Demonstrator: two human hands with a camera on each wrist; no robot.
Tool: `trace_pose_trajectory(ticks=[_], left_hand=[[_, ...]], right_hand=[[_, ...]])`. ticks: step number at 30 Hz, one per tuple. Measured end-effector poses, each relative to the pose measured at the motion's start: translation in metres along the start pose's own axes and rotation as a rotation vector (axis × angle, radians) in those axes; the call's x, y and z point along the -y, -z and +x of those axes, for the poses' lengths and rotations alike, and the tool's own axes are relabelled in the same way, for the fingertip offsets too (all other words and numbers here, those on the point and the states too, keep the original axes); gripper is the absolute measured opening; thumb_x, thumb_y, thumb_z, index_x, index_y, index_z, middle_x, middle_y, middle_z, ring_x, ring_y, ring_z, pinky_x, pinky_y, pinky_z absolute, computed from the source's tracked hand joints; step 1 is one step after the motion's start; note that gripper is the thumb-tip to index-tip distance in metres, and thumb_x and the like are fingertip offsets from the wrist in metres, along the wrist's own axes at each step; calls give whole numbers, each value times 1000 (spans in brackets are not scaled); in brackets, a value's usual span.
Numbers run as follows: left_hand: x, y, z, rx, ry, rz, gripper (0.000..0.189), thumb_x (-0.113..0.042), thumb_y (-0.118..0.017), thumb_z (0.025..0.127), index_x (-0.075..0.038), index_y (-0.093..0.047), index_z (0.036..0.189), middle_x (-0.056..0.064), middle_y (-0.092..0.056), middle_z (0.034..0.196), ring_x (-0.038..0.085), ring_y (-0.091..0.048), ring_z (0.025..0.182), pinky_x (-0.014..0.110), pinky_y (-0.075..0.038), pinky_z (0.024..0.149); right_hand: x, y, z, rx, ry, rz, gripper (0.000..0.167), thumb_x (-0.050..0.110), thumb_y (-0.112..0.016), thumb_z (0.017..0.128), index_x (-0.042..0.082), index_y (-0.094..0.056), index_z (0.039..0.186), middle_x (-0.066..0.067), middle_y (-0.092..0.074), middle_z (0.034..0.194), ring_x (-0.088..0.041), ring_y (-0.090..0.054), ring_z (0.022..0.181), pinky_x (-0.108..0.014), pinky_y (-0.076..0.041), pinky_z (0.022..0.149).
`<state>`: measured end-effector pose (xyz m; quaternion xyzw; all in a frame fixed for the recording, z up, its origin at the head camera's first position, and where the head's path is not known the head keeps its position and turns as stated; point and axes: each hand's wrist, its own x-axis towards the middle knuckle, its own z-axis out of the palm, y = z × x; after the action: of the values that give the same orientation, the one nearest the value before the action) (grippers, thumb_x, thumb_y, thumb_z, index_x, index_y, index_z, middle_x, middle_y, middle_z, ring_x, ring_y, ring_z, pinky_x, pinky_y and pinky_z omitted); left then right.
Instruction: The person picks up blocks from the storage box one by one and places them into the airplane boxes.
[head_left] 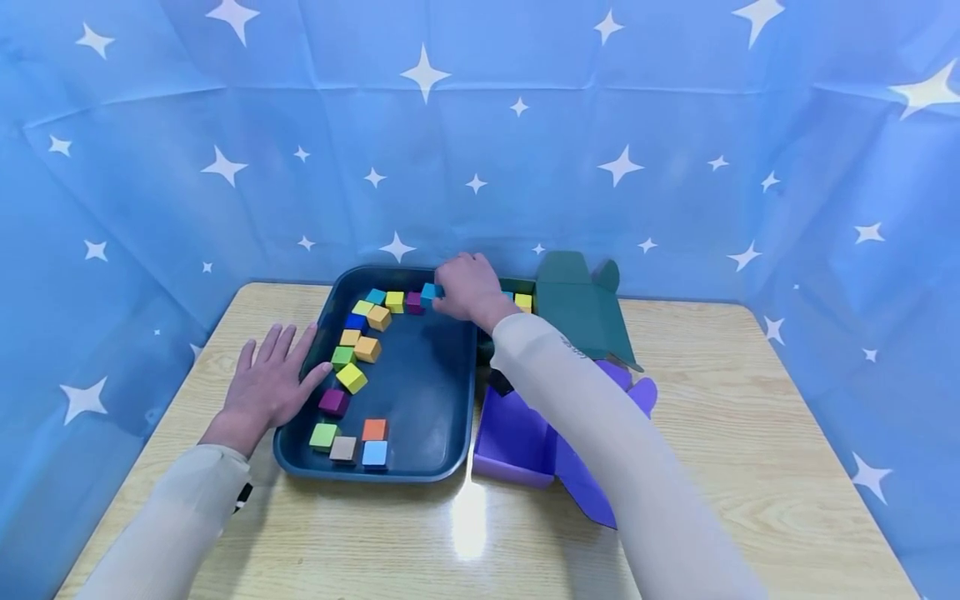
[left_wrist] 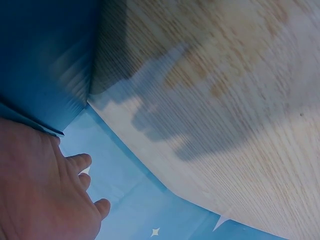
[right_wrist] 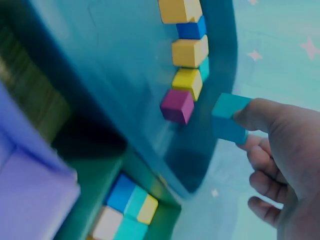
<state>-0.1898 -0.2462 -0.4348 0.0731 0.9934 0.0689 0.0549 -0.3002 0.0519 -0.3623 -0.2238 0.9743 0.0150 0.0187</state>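
Note:
My right hand pinches a blue-teal cube between thumb and fingers, over the far right part of a dark blue tray. In the right wrist view a purple cube lies in the tray close by, with a yellow cube beyond it. My left hand lies spread at the tray's left side, its thumb reaching over the rim. That left hand holds nothing that I can see. Other coloured cubes form a loose curved line along the tray's left side.
Right of the tray stands an open green box with several cubes inside, its lid folded out to the right. Nearer me is an open purple box, partly behind my right sleeve. A blue star-patterned cloth hangs behind the wooden table.

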Motion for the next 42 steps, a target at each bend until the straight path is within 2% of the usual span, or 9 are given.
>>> trace_pose_trajectory(ticks=[3,8,18,21,25,28,32,34,42], left_hand=[[1,-1,0,-5,-2,5,81,-66,-24,98,-17,-4,158,28,-12,160,47,-4,148,68,2,117],[1,-1,0,-4,-4,11,81,-67,-23,97,-16,-4,158,28,-13,160,47,-4,148,68,1,117],[0,0,-1,-7,-3,-1,81,-66,-24,98,-16,-5,158,28,-13,160,48,-4,148,69,1,116],[0,0,-1,-7,-4,-8,81,-66,-25,98,-16,-5,158,28,-12,160,48,-4,148,69,2,116],[0,-1,-1,-6,-5,-9,81,-66,-25,98,-16,-5,158,29,-12,160,48,-4,148,69,2,116],[-1,-1,-1,-11,-6,-5,81,-66,-26,98,-15,-6,158,29,-13,159,48,-5,148,69,1,116],[-2,-1,-2,-18,-7,6,81,-65,-26,98,-14,-8,158,29,-15,159,48,-6,147,69,-1,116],[-2,-1,-2,-19,-9,9,80,-65,-27,98,-14,-8,158,29,-15,159,48,-6,147,69,-1,116],[-2,-1,-1,-23,-9,-5,80,-63,-28,99,-14,-9,158,29,-14,159,48,-6,147,69,0,116]], right_hand=[[-11,5,-5,-7,-12,21,25,38,-59,93,18,-66,80,1,-61,86,-20,-50,93,-37,-41,87],[-31,13,-17,4,-32,38,23,38,-60,93,17,-69,95,0,-64,98,-22,-50,97,-39,-39,87],[-76,11,-38,6,-78,47,29,35,-61,93,13,-60,74,-3,-53,78,-24,-50,87,-45,-41,92],[-87,8,-44,33,-90,39,29,36,-61,93,12,-62,77,-4,-57,80,-25,-53,88,-45,-42,92],[-99,1,-53,71,-106,33,26,35,-64,92,12,-72,97,-6,-69,101,-27,-57,100,-47,-43,95],[-106,-7,-59,107,-98,7,29,35,-64,92,10,-72,105,-8,-70,109,-30,-56,104,-47,-43,95],[-112,-18,-64,148,-72,-18,25,33,-64,92,10,-71,98,-8,-69,100,-29,-56,99,-46,-42,90],[-114,-24,-66,150,-66,-12,22,32,-66,90,13,-72,100,-4,-70,101,-27,-56,100,-45,-43,91],[-114,-38,-67,185,-56,23,16,30,-67,89,16,-74,93,-2,-71,97,-25,-58,96,-45,-42,92]])
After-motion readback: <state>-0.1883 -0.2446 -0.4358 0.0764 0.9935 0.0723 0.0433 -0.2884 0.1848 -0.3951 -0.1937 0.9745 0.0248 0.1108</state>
